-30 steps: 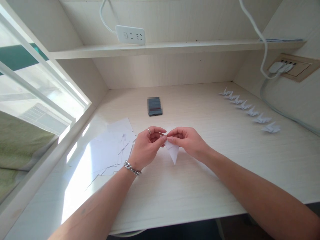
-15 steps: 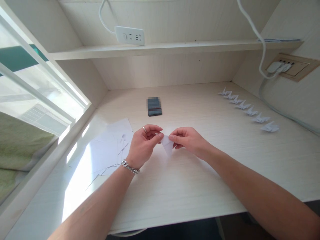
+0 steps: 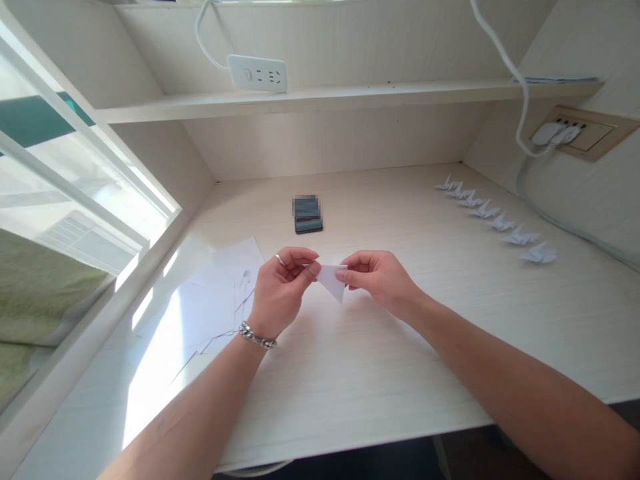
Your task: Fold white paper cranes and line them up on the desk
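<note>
A small folded white paper (image 3: 332,280), triangular in outline with its point downward, is held just above the desk between my two hands. My left hand (image 3: 283,287) pinches its left corner between thumb and fingers; a ring and a chain bracelet are on this hand and wrist. On the opposite side, my right hand (image 3: 377,277) grips the right corner, thumb on the near face. The fingers behind the paper are partly hidden.
Loose white sheets (image 3: 213,300) lie to the left in sunlight. A dark phone (image 3: 308,215) rests behind my hands. Several folded paper cranes (image 3: 539,253) stand in a row at the right. A power strip (image 3: 257,73) sits on the shelf (image 3: 325,101) above.
The folded paper has turned, so its flat face and straight top edge now show more clearly. My left hand has shifted slightly left, and my right fingers have changed their hold.
</note>
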Tool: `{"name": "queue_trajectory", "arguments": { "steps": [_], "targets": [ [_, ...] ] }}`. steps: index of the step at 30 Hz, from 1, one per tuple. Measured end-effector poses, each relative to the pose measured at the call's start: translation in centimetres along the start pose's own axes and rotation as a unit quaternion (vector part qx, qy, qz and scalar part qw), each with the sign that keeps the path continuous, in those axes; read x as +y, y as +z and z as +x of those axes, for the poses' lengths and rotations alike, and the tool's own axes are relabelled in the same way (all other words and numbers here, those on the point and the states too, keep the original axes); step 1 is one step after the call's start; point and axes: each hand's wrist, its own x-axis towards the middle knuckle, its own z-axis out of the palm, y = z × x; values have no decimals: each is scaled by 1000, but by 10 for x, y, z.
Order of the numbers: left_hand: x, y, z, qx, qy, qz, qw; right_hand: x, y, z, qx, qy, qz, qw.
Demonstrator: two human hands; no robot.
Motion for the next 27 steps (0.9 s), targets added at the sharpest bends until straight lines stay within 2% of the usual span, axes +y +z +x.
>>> {"name": "queue_trajectory", "arguments": {
  "steps": [7,14,17,20,23,27],
  "targets": [
    [0,3,-1,10,7,7,1000,-4,1,-1,7,9,11,1000],
    [-2,0,0,4,-30,-4,1000,-3,0,-1,16,-11,-15,1000],
    [2,-3,1,-29,-61,48,997,-3,-1,-1,-3,-6,-37,999],
    [7,-4,1,-96,-92,136,982,-3,-2,-1,-22,-5,-60,998],
    [7,-4,0,-134,-88,212,964,-2,-2,-2,-40,2,-79,996],
    [3,-3,-1,-151,-76,211,963,0,-1,-2,-73,28,-71,994]
  ]
}}
